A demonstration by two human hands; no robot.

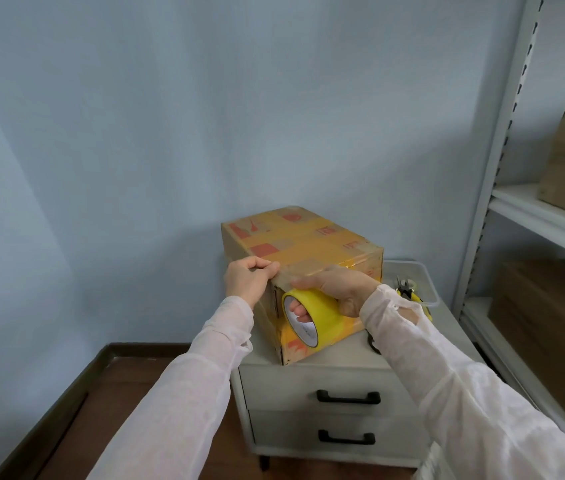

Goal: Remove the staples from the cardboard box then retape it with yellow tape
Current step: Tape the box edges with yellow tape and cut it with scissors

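The brown cardboard box with red print (309, 244) lies flat on the tabletop (343, 355) of a pale two-drawer cabinet, close to the wall. Several bands of yellow tape already cross its top face and go down the side that faces the right, so I judge that the retaping is well advanced. I can see no staples, but they would be too small to make out here. The pliers with yellow handles (407, 291) rest in a clear plastic tray (426, 282) just beside the box, which suggests the staple work is finished.

One more band is in hand at the near upper corner. The left hand (248, 280) has its fingers clenched there and seems to pinch the tape strip (284, 275) against the cardboard. The right hand (340, 289) grasps the roll of yellow adhesive tape (322, 313), with its fingers (300, 311) pushed through the core and the thumb lying on top. What remains, I think, is to pull this strip along, press it down and cut it.

The long axis of the box appears to run level from near left to far right, with one short end turned toward the person's left.
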